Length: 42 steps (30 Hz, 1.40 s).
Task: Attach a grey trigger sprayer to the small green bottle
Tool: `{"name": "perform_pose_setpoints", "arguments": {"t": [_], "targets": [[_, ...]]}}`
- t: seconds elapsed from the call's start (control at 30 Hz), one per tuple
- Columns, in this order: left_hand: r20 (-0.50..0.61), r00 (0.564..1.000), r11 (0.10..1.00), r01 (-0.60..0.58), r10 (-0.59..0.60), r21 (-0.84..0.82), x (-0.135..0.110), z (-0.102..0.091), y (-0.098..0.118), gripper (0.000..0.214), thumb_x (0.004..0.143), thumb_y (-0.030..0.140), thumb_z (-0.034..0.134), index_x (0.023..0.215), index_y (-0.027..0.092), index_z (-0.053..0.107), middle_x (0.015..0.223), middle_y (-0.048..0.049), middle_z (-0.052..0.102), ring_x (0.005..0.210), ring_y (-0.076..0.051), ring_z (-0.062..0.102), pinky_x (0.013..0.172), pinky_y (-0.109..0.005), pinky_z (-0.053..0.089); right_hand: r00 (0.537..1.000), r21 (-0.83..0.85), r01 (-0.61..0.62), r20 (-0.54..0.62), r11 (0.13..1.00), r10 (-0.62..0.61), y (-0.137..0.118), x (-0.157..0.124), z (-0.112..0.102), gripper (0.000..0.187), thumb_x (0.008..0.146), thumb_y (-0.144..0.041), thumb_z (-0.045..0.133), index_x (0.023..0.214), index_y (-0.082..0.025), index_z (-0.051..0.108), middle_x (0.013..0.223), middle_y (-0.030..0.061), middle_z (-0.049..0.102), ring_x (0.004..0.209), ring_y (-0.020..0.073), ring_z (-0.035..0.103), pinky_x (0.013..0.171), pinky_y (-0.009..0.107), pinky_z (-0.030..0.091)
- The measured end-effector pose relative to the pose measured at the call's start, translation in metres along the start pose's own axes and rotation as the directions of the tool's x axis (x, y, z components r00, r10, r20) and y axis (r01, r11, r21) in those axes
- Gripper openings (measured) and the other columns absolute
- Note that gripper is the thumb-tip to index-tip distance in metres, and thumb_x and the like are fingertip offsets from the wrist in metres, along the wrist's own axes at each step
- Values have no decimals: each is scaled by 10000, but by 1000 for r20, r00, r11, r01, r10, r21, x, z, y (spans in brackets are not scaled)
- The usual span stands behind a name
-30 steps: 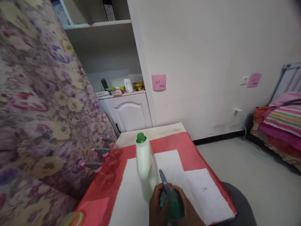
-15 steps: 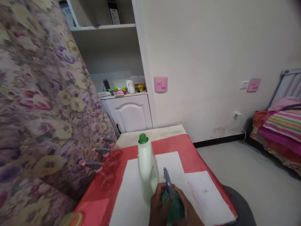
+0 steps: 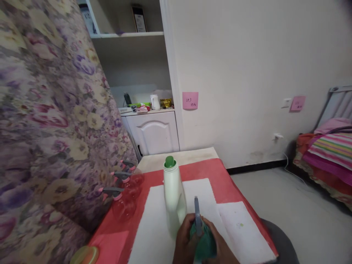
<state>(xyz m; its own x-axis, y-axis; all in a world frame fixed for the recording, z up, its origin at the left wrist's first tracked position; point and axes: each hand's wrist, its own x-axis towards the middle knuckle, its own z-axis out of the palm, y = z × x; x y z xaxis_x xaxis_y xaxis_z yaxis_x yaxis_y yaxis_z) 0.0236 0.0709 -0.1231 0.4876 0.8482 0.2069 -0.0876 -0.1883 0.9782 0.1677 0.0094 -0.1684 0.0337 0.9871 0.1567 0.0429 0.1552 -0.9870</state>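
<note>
At the bottom edge, my left hand (image 3: 183, 240) and my right hand (image 3: 222, 247) are both closed around a small green spray bottle (image 3: 204, 242). Its grey trigger head (image 3: 197, 215) sticks up between them. Just beyond my left hand, a tall white bottle with a green cap (image 3: 173, 200) stands upright on a white sheet (image 3: 154, 227). My wrists are cut off by the frame.
The table has a red cover (image 3: 228, 179). Three clear pink spray bottles (image 3: 125, 196) line its left edge against a floral curtain (image 3: 46, 121). A second white sheet (image 3: 242, 229) lies at the right. A white cabinet (image 3: 154, 130), a wall and a bed (image 3: 327, 150) lie beyond.
The grey trigger head has turned from pointing up-left to nearly straight away from me. The view has shifted slightly left; both hands stay on the green bottle.
</note>
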Motion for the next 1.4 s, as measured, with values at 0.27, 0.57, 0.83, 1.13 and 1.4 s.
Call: {"name": "perform_pose_setpoints", "arguments": {"t": [0.27,0.57,0.83,1.13,1.4], "targets": [[-85,996,1000,13,-15,-19,-2,9,4,288,777,418,675,982,216,657,908,-41,683,877,-224,625,800,-314,516,996,36,83,-31,996,-82,19,-1,-6,972,589,-470,782,1432,-236,359,1505,141,426,1416,355,358,1176,502,276],[-117,993,999,20,-25,-46,-1,5,0,343,743,343,692,1053,206,641,1087,-91,718,1045,-283,643,952,-393,491,969,22,171,-182,985,-164,-47,9,5,362,836,-451,609,1156,-283,608,1174,70,625,1150,262,586,1026,398,465],[-173,984,986,-62,34,-157,-4,10,-23,464,745,407,726,1127,210,551,1100,-108,685,1080,-270,633,955,-389,499,977,-123,128,-157,984,-147,-73,15,11,216,853,-303,587,1041,-249,678,1034,57,650,1018,237,624,922,355,501],[-133,991,999,-5,11,49,-12,-9,6,431,836,519,566,1123,214,670,1300,-114,617,1292,-310,496,1152,-474,320,965,-346,195,-97,918,-242,-73,15,8,255,861,-192,544,1089,-244,648,1035,66,670,963,231,630,841,343,517],[-165,981,994,94,-102,-56,13,9,36,366,747,544,667,854,195,655,767,-13,689,749,-197,623,691,-295,490,980,-345,152,-73,926,-188,-75,18,7,185,890,-226,519,1038,-214,630,983,63,646,940,229,625,835,349,503]]}}
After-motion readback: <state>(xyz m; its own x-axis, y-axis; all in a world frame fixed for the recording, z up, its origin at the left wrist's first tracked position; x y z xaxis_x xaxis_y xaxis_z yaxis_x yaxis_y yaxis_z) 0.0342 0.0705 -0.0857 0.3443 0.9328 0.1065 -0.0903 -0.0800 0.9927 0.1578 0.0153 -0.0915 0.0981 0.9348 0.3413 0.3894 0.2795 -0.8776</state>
